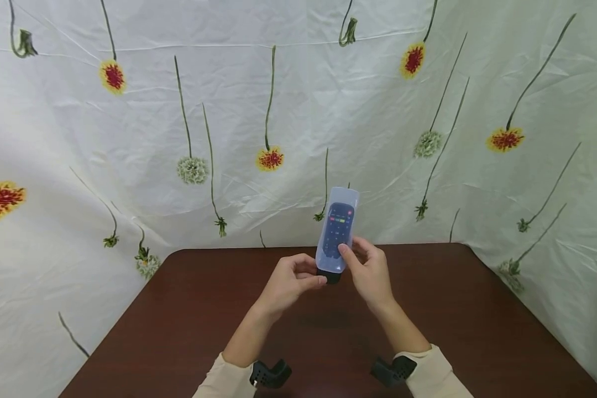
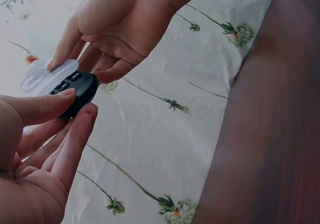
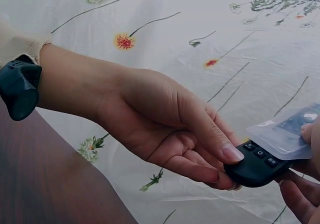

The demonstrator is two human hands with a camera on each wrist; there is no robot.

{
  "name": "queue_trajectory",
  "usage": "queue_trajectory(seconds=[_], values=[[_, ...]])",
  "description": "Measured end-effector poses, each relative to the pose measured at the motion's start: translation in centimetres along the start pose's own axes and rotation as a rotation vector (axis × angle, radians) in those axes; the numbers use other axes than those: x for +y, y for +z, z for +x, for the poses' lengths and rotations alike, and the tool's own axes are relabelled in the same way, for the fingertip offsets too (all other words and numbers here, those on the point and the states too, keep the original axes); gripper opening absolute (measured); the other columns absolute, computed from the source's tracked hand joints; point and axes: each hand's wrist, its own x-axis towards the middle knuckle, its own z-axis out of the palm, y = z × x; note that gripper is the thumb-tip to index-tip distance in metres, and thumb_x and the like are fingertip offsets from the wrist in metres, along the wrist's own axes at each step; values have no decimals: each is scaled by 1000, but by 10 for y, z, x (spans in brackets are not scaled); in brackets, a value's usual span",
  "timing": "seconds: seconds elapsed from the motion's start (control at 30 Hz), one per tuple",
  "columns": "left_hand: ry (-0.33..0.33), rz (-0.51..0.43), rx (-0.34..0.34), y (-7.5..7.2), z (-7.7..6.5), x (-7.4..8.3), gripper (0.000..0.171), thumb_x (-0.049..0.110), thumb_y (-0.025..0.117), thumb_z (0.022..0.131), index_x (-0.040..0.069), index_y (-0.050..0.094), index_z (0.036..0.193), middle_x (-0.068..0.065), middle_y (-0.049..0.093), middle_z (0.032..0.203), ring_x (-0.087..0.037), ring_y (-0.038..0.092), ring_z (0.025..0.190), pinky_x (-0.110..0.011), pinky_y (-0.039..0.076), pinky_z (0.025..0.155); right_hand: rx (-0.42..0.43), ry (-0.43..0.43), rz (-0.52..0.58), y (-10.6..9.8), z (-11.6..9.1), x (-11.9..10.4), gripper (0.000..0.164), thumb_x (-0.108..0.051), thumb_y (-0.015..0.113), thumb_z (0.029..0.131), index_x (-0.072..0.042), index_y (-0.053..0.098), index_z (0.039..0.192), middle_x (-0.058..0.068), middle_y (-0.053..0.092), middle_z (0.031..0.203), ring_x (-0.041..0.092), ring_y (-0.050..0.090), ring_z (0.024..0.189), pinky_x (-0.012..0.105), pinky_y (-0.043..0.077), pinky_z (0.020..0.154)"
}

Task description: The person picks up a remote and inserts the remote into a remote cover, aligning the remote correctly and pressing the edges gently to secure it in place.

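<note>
In the head view a dark remote control (image 1: 337,229) is held up over the table, inside a translucent sleeve (image 1: 345,194). The remote's black lower end (image 3: 257,166) sticks out of the sleeve in the right wrist view, showing a few buttons. My left hand (image 1: 289,283) pinches that bare end, thumb on its button face and fingers beneath. On the other side, my right hand (image 1: 370,272) grips the sleeved part, with its thumb on the front. The right hand (image 2: 125,29) also appears at the top of the left wrist view, its thumb on the sleeve.
A dark brown table (image 1: 204,331) lies below the hands. Behind and around it hangs a white cloth (image 1: 308,99) printed with flowers, meeting the table's far edge. Each wrist wears a black device, including the right wrist's device (image 1: 394,370).
</note>
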Motion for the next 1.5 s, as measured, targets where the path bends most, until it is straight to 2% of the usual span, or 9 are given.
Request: queue_trajectory(seconds=[0.2, 0.43, 0.67, 0.83, 0.97, 1.1, 1.27, 1.4, 1.5], values=[[11, -23, 26, 6, -1, 3, 24, -5, 78, 87, -9, 67, 108, -16, 73, 97, -34, 75, 89, -38, 60, 80, -29, 0, -4, 0, 1, 0, 33, -15, 68, 103, 5, 68, 129, 18, 75, 108, 26, 72, 94, 26, 57, 76], [43, -67, 50, 10, -2, 5, 22, -6, 77, 87, -10, 67, 105, -16, 72, 95, -27, 75, 86, -39, 61, 79, -23, -3, -19, 1, 2, -1, 33, -19, 66, 104, 2, 69, 130, 16, 75, 105, 24, 70, 89, 29, 57, 73], [33, -67, 70, 10, -2, 0, 21, -6, 77, 87, -10, 66, 104, -14, 72, 92, -26, 75, 86, -39, 61, 79, -35, -3, -11, 6, -1, 0, 34, -17, 65, 105, 4, 67, 131, 16, 75, 106, 23, 69, 89, 25, 56, 73], [33, -68, 35, 10, -2, 2, 24, -4, 78, 87, -10, 66, 107, -16, 72, 95, -29, 75, 89, -40, 60, 81, -26, -9, -18, 4, 0, 0, 33, -18, 66, 104, 4, 69, 128, 15, 75, 106, 23, 69, 90, 25, 56, 73], [43, 2, 4, 7, -2, 5, 31, 4, 81, 89, -7, 68, 114, -14, 73, 99, -31, 75, 91, -37, 60, 82, -23, -22, -11, 1, 1, -1, 31, -18, 66, 104, 4, 70, 126, 16, 75, 106, 23, 69, 91, 26, 56, 74], [57, 55, 94, 0, -2, 7, 32, 14, 83, 89, -3, 73, 115, -12, 73, 99, -28, 74, 90, -39, 59, 82, -67, -31, -32, -1, 0, -1, 30, -16, 66, 104, 3, 71, 126, 15, 75, 106, 23, 70, 91, 27, 56, 76], [106, -17, 262, -9, -1, 10, 26, 14, 77, 95, -5, 73, 113, -15, 73, 105, -27, 72, 93, -47, 59, 85, -152, -60, -97, 2, -3, -1, 28, -15, 68, 102, 1, 72, 125, 12, 75, 110, 21, 71, 96, 32, 58, 81], [158, -58, 341, -12, 0, 16, 27, 13, 75, 97, -6, 72, 115, -17, 71, 107, -25, 72, 93, -40, 60, 82, -225, -96, -146, 7, -6, -2, 26, -14, 70, 101, -1, 74, 123, 9, 76, 108, 19, 73, 94, 36, 59, 80], [160, -54, 374, -14, -1, 18, 27, 11, 77, 95, -7, 73, 114, -16, 72, 104, -22, 71, 89, -36, 60, 80, -285, -110, -161, 11, -8, 1, 27, -14, 70, 101, -1, 73, 125, 8, 76, 107, 18, 73, 92, 35, 60, 77]])
